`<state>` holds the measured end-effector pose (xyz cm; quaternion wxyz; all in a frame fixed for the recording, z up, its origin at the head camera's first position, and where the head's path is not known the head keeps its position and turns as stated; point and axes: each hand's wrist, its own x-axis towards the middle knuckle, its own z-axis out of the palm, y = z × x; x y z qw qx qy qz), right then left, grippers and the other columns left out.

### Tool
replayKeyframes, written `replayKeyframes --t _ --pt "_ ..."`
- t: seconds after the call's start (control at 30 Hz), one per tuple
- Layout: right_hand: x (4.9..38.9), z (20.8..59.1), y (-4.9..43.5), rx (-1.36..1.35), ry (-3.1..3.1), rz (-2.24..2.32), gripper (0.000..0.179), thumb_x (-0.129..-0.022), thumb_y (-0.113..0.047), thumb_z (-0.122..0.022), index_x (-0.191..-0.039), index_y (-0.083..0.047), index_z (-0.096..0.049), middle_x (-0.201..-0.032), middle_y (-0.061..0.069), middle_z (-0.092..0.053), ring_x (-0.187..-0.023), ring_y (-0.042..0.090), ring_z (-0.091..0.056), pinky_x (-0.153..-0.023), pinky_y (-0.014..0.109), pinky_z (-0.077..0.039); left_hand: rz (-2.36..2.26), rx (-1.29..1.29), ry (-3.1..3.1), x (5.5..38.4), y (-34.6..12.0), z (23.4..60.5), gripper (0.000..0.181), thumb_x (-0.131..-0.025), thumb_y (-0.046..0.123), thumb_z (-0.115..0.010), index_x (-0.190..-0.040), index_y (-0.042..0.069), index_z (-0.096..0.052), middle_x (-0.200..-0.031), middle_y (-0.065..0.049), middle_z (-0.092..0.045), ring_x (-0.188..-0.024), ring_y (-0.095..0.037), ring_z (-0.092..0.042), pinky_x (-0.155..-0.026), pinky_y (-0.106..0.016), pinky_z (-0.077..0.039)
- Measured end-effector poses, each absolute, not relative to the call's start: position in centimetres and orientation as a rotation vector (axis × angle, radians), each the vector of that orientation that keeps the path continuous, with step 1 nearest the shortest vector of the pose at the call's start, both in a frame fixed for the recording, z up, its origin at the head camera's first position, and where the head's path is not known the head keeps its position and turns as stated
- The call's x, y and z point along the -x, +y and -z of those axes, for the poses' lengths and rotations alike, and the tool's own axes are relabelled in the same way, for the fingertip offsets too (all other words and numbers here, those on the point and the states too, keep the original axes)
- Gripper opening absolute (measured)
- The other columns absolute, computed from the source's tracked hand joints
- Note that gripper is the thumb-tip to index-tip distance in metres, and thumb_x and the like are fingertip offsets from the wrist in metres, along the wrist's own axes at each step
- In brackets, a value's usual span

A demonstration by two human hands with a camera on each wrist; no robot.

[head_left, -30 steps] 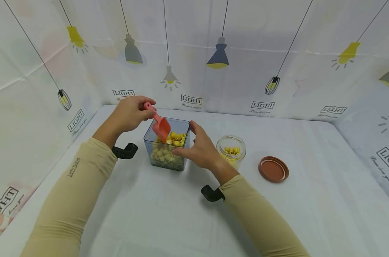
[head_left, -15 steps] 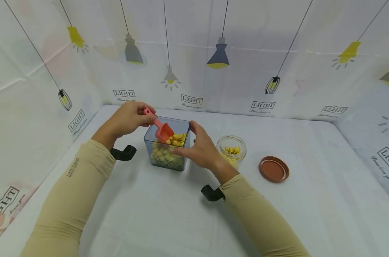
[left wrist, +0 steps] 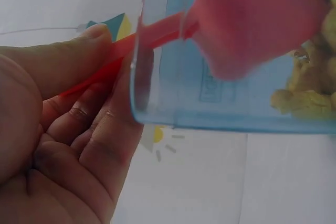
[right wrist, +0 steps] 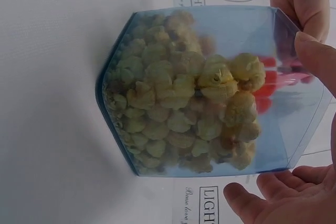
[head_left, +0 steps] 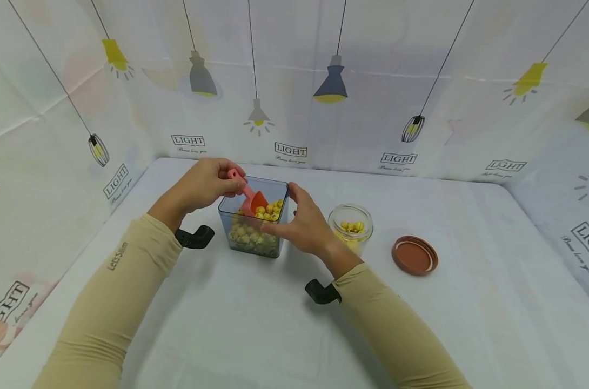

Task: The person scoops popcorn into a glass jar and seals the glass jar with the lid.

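Observation:
My left hand (head_left: 208, 183) pinches the handle of a pink scoop (head_left: 252, 201) between thumb and fingers. The scoop's bowl sits inside a clear bluish square container (head_left: 232, 237), its front edge down in the yellow popcorn (right wrist: 173, 98). With thumb and fingers on either side of its right corner, my right hand (head_left: 304, 219) grips the container, which stands upright on the table. In the left wrist view, the scoop (left wrist: 252, 24) shows through the container wall (left wrist: 220, 114), with the thumb (left wrist: 79, 59) along the handle.
Right of the container stands a round glass jar (head_left: 351, 221) holding some popcorn, with my right wrist close by it. A brown lid (head_left: 414, 256) lies farther right on the white table (head_left: 255, 324). A lamp-printed cloth (head_left: 285, 124) rises behind.
My left hand has moved down and slightly right, lowering the scoop into the popcorn in the container. My right hand keeps its grip in the same place.

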<state>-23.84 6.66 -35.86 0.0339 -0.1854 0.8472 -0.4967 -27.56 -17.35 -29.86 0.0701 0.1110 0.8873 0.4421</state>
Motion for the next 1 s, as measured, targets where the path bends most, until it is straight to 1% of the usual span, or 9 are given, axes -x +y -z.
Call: replayKeyframes --t 0.13,0.33,0.43,0.57,0.77,0.9,1.0 --pt "23.8 36.0 6.7 0.574 2.598 1.538 0.105 -0.081 -0.037 -0.084 -0.158 -0.004 -0.021 -0.158 0.009 -0.033 -0.144 0.023 -0.031 -0.113 0.046 -0.037 -1.366 -0.316 2.634 27.3 -17.6 29.9 0.026 -0.098 0.017 -0.066 -0.12 0.003 -0.063 -0.108 -0.013 -0.069 -0.093 -0.027 -0.066 -0.087 -0.037 -0.057" --pt "23.9 36.0 6.7 0.576 2.593 1.557 0.106 -0.08 -0.035 -0.086 -0.157 -0.004 -0.021 -0.157 0.009 -0.033 -0.144 0.023 -0.032 -0.113 0.047 -0.037 -1.426 -0.317 2.582 27.1 -17.7 29.9 0.027 -0.099 0.014 -0.065 -0.121 -0.002 -0.062 -0.109 -0.015 -0.069 -0.092 -0.024 -0.068 -0.086 -0.034 -0.058" --pt "23.9 36.0 6.7 0.565 2.599 1.55 0.107 -0.079 -0.035 -0.087 -0.157 -0.005 -0.021 -0.157 0.009 -0.033 -0.144 0.023 -0.032 -0.113 0.046 -0.037 -1.452 -0.323 2.545 27.1 -17.5 29.9 0.028 -0.099 0.012 -0.065 -0.121 -0.003 -0.061 -0.109 -0.016 -0.069 -0.092 -0.023 -0.068 -0.089 -0.036 -0.057" --pt "23.9 36.0 6.7 0.554 2.595 1.547 0.107 -0.079 -0.037 -0.087 -0.158 -0.006 -0.021 -0.158 0.008 -0.033 -0.144 0.022 -0.031 -0.113 0.045 -0.036 -1.475 -0.314 2.514 27.2 -17.7 30.1 0.028 -0.099 0.012 -0.066 -0.122 -0.003 -0.06 -0.11 -0.015 -0.069 -0.093 -0.023 -0.068 -0.088 -0.036 -0.057" --pt "24.0 36.1 6.6 0.553 2.582 1.567 0.105 -0.08 -0.034 -0.086 -0.158 -0.007 -0.021 -0.158 0.008 -0.032 -0.144 0.022 -0.031 -0.113 0.047 -0.036 -1.55 -0.267 2.429 27.1 -18.3 30.0 0.039 -0.099 0.014 -0.066 -0.129 -0.007 -0.055 -0.111 -0.016 -0.068 -0.092 -0.02 -0.068 -0.085 -0.028 -0.057" --pt "24.0 36.1 6.6 0.558 2.573 1.58 0.103 -0.081 -0.032 -0.086 -0.158 -0.006 -0.022 -0.158 0.01 -0.032 -0.144 0.024 -0.031 -0.113 0.049 -0.035 -1.605 -0.236 2.371 27.0 -18.4 30.0 0.042 -0.099 0.013 -0.065 -0.132 -0.008 -0.051 -0.111 -0.018 -0.067 -0.095 -0.021 -0.069 -0.087 -0.027 -0.057" --pt "24.0 36.0 6.6 0.556 2.576 1.569 0.104 -0.08 -0.033 -0.086 -0.158 -0.007 -0.021 -0.159 0.01 -0.032 -0.145 0.023 -0.031 -0.113 0.048 -0.036 -1.66 -0.2 2.325 26.9 -18.6 30.0 0.041 -0.099 0.012 -0.065 -0.131 -0.009 -0.05 -0.11 -0.016 -0.067 -0.097 -0.022 -0.069 -0.087 -0.027 -0.056"
